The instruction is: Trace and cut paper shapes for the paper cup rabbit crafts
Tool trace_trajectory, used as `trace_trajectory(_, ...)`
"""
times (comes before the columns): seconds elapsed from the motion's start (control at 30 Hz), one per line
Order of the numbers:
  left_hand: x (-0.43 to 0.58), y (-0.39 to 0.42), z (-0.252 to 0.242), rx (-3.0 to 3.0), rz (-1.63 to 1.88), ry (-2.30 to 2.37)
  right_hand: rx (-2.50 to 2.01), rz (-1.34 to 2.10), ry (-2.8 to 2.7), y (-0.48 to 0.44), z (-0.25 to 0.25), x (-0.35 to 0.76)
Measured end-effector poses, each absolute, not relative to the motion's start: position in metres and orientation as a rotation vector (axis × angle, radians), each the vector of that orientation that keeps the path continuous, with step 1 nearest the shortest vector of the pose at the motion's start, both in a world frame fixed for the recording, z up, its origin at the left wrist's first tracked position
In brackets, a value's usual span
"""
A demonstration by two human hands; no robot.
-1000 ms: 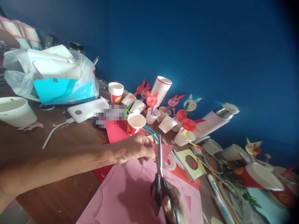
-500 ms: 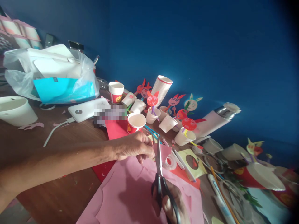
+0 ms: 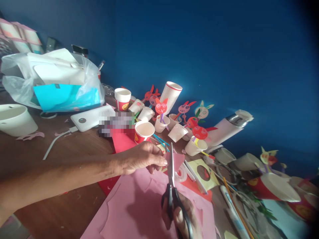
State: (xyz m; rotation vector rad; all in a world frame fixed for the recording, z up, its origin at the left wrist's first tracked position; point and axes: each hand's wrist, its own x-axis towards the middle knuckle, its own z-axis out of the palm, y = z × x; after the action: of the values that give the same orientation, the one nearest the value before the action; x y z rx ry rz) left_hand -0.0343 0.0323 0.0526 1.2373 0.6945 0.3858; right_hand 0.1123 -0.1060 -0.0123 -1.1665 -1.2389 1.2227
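Observation:
My left hand (image 3: pixel 142 159) reaches in from the left and pinches the upper edge of a sheet of pink craft paper (image 3: pixel 147 205). My right hand (image 3: pixel 181 214) sits low in the view, closed around the black handles of a pair of scissors (image 3: pixel 170 194). The scissors' steel blades (image 3: pixel 170 167) point up and meet the paper's raised flap (image 3: pixel 178 161), just right of my left fingertips. The paper's edge is ragged and wavy. The blades look nearly closed, and part of my right hand is hidden behind the handles.
A wooden table (image 3: pixel 59 156) holds paper cups, paper rabbit figures on straws (image 3: pixel 185 108), a tape roll (image 3: pixel 180 175), a yellow card with a round hole (image 3: pixel 203 173), and red paper (image 3: pixel 122 139). A plastic bag (image 3: pixel 52 71) and power bank (image 3: pixel 89 118) stand back left, against a blue wall (image 3: pixel 199 49).
My left fingers have straightened slightly along the paper's edge. The whole view has shifted a little, while the scissors remain in nearly the same place in the paper.

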Motion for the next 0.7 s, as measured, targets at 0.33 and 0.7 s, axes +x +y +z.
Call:
trace_trajectory(0.33,-0.0372,0.0351,0.0608,1.393,0.358,0.719,-1.184,1.332,-1.209,-0.1062,-0.0153,0.1102)
trace_trajectory(0.7,-0.0376,0.0374,0.0624,1.381,0.32,0.691,-1.161,1.314,-1.162,-0.109,-0.0114,0.1072)
